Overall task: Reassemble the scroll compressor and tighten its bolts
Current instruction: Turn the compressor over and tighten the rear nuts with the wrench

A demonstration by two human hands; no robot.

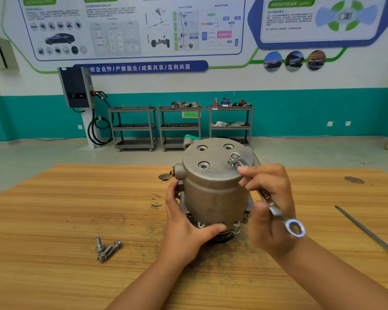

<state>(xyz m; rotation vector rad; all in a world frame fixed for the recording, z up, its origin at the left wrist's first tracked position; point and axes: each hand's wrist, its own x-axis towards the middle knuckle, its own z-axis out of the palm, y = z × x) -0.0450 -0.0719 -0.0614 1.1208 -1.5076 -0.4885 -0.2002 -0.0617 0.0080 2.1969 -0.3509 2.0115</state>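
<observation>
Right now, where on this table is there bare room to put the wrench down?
Widest bare wood: the table at left, between its edge and the loose bolts. A second patch lies right of the right hand, before the thin dark tool. Crowded: around the compressor, where the left hand holds it and the wrench sits on the bolt.

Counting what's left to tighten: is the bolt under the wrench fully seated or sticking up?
Sticking up: the bolt has its head above the recess atop the compressor, with the wrench on it.
</observation>
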